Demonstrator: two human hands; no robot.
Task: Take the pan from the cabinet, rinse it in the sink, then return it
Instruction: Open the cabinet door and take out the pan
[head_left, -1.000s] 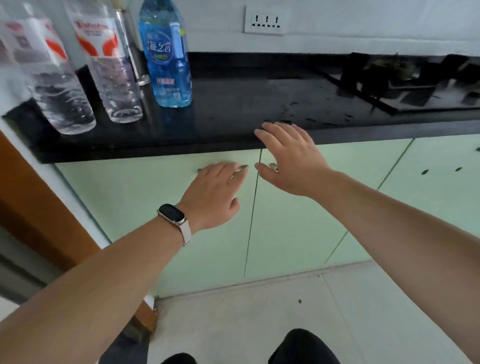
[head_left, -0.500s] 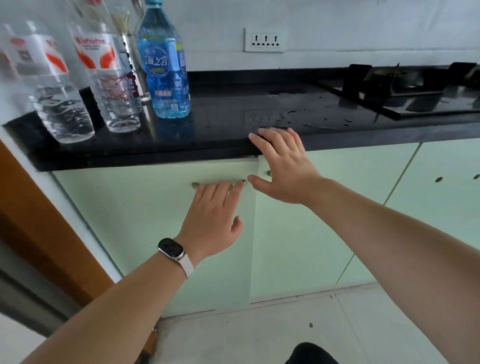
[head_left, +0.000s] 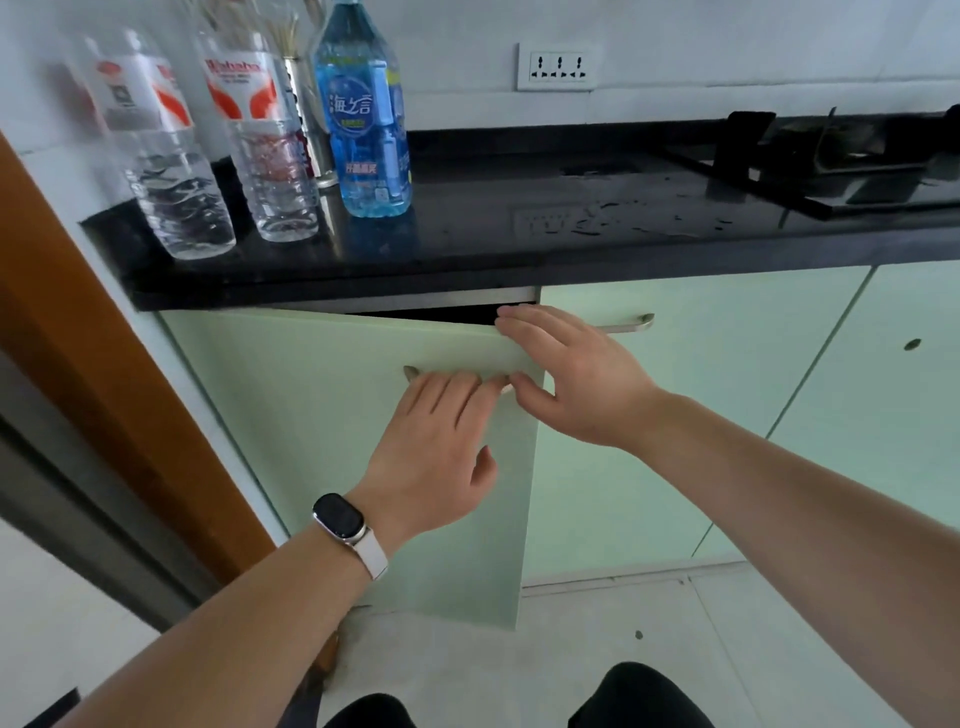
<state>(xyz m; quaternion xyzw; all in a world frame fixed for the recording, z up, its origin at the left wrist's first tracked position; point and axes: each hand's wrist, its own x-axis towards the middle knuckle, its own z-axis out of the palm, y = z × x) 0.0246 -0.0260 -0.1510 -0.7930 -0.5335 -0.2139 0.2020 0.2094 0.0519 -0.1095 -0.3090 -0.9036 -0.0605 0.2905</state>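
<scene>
A pale green cabinet door (head_left: 322, 447) under the black countertop (head_left: 519, 244) stands slightly ajar, with a dark gap along its top right edge. My left hand (head_left: 436, 452), with a watch on the wrist, has its fingers hooked over the door's metal handle (head_left: 413, 371). My right hand (head_left: 566, 374) rests on the door's upper right corner, fingers over the top edge and thumb on the front. The pan and the sink are not in view; the cabinet's inside is dark.
Two clear water bottles (head_left: 166, 156) (head_left: 265, 140) and a blue bottle (head_left: 363, 119) stand at the counter's left end. A black gas hob (head_left: 831, 166) sits at the right. Another closed green door with a handle (head_left: 631, 325) lies to the right. A brown door frame (head_left: 78, 322) borders the left.
The left cabinet door has swung out a little from shut. My left fingers have curled onto its handle, and my right hand has taken hold of the door's top corner.
</scene>
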